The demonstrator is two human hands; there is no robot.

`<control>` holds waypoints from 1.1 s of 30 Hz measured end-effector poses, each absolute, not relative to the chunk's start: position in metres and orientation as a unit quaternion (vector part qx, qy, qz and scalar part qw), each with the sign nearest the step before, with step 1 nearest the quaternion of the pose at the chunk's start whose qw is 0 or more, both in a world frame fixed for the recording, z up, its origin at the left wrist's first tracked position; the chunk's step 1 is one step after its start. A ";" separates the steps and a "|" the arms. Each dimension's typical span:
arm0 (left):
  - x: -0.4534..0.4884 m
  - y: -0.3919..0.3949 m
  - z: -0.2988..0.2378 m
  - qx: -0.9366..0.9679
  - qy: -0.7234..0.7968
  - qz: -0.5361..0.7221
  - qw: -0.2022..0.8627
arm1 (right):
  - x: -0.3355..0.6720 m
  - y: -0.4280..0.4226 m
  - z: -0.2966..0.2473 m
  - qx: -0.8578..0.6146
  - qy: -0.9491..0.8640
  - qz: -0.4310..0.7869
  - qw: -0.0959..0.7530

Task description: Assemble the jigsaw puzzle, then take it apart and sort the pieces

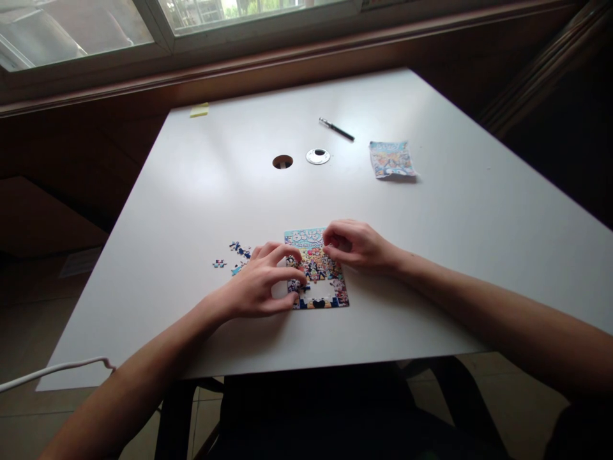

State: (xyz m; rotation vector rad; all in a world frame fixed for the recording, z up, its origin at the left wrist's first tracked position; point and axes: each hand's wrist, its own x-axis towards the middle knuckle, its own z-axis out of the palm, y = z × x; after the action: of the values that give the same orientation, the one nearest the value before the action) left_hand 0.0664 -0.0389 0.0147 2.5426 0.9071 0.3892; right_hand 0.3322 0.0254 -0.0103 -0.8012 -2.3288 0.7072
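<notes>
A small colourful jigsaw puzzle (pixel 318 271) lies near the front of the white table (pixel 431 223), mostly joined, with a white gap near its lower edge. My left hand (pixel 261 284) rests on the puzzle's left edge, its fingers curled and pinching at the pieces there. My right hand (pixel 357 246) sits at the puzzle's upper right corner, fingers curled with the tips pressed down on it. Several loose puzzle pieces (pixel 237 254) lie just left of my left hand.
Farther back on the table lie a black pen (pixel 336 129), a printed puzzle bag (pixel 391 159), a round cable hole (pixel 282 161) with its silver cap (pixel 318 156) beside it, and a yellow sticky note (pixel 199 110). A white cable (pixel 57 369) hangs at the front left.
</notes>
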 end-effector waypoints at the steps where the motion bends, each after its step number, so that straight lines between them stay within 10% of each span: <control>1: 0.066 -0.038 0.014 0.913 0.321 0.142 0.206 | 0.332 0.025 -0.010 -0.301 -0.870 0.266 0.286; 11: -0.016 0.007 0.020 0.839 0.479 0.246 -0.071 | 0.336 0.023 -0.009 -0.330 -0.842 0.307 0.297; 21: -0.057 0.006 0.051 0.829 0.502 0.024 0.244 | 0.337 0.024 -0.010 -0.331 -0.842 0.307 0.295; 33: -0.053 0.007 0.047 0.826 0.480 0.045 0.291 | 0.336 0.025 -0.011 -0.321 -0.848 0.295 0.301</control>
State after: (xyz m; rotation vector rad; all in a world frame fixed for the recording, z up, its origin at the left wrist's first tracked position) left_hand -0.0530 0.0074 0.0472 2.2031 1.2801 0.1202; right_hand 0.3359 0.0246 -0.0106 -0.8516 -2.2500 0.7830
